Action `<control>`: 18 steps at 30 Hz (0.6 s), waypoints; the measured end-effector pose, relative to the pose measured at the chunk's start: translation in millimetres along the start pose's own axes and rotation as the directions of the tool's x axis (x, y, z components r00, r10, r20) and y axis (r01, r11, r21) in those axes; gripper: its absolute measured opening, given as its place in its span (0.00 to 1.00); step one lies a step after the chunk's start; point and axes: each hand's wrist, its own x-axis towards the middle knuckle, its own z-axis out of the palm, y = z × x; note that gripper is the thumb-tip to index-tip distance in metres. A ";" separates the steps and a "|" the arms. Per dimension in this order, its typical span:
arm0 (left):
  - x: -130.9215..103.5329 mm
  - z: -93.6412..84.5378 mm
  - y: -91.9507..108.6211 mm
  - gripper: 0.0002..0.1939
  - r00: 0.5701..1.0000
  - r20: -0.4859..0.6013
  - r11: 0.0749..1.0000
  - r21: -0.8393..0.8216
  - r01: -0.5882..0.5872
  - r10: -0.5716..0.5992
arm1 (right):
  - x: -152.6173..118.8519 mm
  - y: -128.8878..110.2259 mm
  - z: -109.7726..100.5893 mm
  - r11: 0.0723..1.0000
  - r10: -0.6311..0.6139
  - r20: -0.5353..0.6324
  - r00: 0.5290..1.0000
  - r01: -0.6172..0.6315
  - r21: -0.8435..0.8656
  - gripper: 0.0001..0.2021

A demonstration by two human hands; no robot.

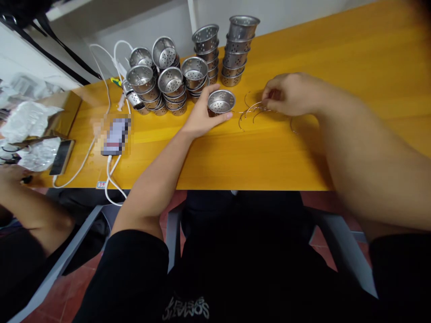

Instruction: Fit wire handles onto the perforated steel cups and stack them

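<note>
My left hand (202, 112) is wrapped around a small perforated metal cup (221, 102), its open mouth tilted up toward me, just over the table. To the right, my right hand (286, 95) is closed in a pinch at a loose pile of thin curved wires (249, 112). Its fingertips meet the wires, though how many they grip is hidden. One more curved wire (292, 126) lies apart, below my right wrist.
Perforated cups stand in stacks, a tall one (235, 58) at the back and shorter ones (171, 85) behind my left hand. A phone (116, 136) with white cables (108, 179) lies left. Beyond it are a power bank (61, 157), plastic bags (30, 121) and another person's arm (37, 211).
</note>
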 end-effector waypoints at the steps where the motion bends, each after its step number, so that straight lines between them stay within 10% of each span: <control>1: 0.3 0.3 -0.7 0.60 1.000 0.003 1.000 -0.001 0.000 0.000 | -1.3 -0.6 -1.1 1.000 0.001 -0.015 1.000 -0.001 0.026 0.04; 18: 4.2 4.2 -3.5 0.58 0.998 -0.025 0.998 -0.002 -0.056 0.056 | -2.1 3.0 5.6 0.905 0.029 -0.230 0.973 0.072 0.419 0.07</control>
